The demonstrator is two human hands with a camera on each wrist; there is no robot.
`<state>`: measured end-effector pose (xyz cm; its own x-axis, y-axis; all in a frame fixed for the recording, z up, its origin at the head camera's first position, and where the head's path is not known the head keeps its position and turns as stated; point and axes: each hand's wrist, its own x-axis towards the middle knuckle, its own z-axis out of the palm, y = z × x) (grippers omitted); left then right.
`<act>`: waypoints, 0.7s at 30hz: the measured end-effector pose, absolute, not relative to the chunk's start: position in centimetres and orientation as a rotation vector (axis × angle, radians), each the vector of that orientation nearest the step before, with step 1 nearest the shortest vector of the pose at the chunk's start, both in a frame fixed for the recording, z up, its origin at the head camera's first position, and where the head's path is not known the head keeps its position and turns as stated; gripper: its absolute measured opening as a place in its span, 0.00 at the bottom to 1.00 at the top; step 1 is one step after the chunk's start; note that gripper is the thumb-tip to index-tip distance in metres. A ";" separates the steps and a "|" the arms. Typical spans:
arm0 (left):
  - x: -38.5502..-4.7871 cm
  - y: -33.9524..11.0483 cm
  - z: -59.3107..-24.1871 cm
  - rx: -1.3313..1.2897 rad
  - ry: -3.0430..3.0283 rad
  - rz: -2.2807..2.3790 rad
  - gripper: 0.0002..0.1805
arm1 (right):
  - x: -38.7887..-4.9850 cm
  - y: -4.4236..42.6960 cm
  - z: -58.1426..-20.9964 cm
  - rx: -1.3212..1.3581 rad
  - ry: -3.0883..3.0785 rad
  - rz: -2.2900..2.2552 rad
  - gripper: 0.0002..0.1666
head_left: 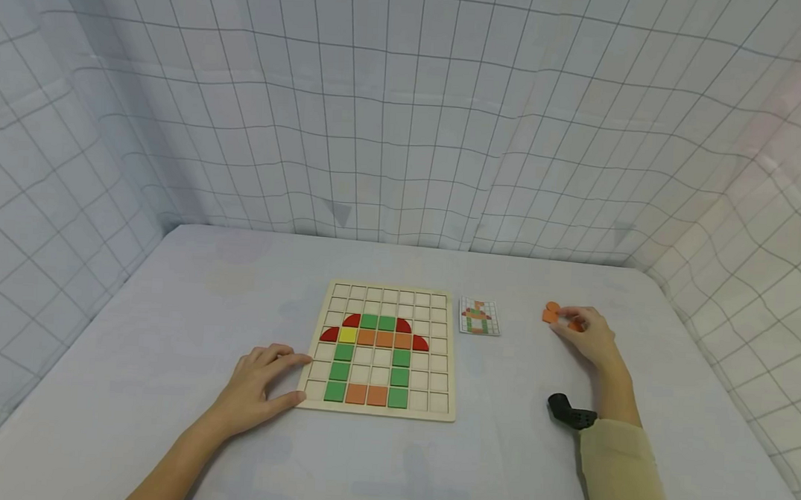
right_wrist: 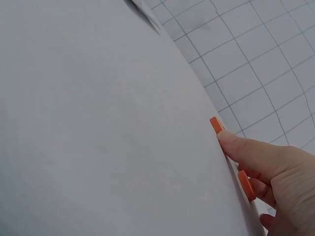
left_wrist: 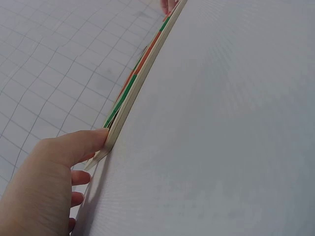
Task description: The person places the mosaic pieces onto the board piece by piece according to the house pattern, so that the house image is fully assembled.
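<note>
A cream grid board (head_left: 438, 382) bears green, orange, yellow and red tiles in a mushroom-like pattern. At its lower left corner my left hand (head_left: 256, 385) touches the rim with thumb and index finger spread apart; in the left wrist view the thumb (left_wrist: 81, 145) rests on the corner. Over on the right, my right hand (head_left: 588, 336) is at the loose orange pieces. Its thumb tip touches an orange square (right_wrist: 215, 125), beside an orange round piece (head_left: 553, 307). Another orange piece (right_wrist: 247, 186) lies under the hand, between thumb and fingers, partly hidden.
A small pattern card (head_left: 480, 317) with a coloured grid picture lies right of the board. Near the right forearm is a black angled object (head_left: 570, 412), partly against the sleeve. Grid-patterned cloth walls (head_left: 406, 131) stand around the white table (head_left: 238, 273).
</note>
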<state>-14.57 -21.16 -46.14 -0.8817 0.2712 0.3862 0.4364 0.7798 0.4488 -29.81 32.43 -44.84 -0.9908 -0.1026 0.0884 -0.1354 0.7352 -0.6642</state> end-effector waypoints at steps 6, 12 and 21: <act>-14.6 -21.2 -46.1 -0.544 -2.671 -0.784 0.24 | -30.1 32.4 -45.0 0.181 -2.893 1.069 0.29; -14.5 -21.2 -46.1 -0.544 -2.670 -0.793 0.24 | -30.2 32.4 -45.2 0.195 -2.877 1.061 0.27; -14.5 -21.1 -46.1 -0.542 -2.670 -0.784 0.24 | -29.9 32.1 -44.9 0.203 -2.839 1.079 0.26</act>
